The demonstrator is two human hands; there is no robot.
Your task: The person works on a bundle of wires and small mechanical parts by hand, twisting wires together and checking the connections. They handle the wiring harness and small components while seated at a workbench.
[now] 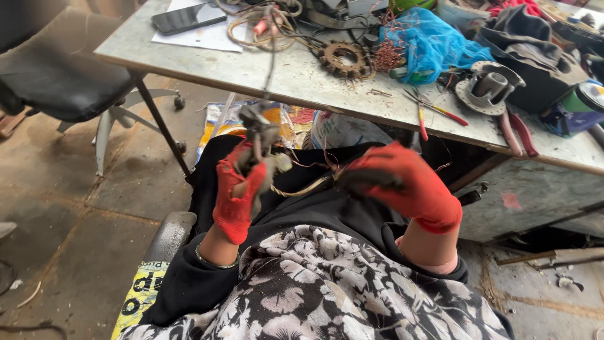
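Observation:
Both my hands wear red work gloves and are raised over my lap. My left hand (239,189) grips a small grey metal part (261,141) with wires attached; a thin wire (270,56) runs from it up toward the workbench. My right hand (402,182) is closed around the other end of a sleeved wire bundle (308,187) that hangs between the two hands. What the right fingers pinch is partly hidden by the glove. I wear black sleeves and a black-and-white floral cloth.
A worn grey workbench (302,82) stands ahead with a toothed stator ring (345,58), copper wire, a blue plastic bag (431,41), red-handled pliers (517,132), a round metal hub (489,88), and a phone (187,17) on paper. A black office chair (56,75) stands at the left.

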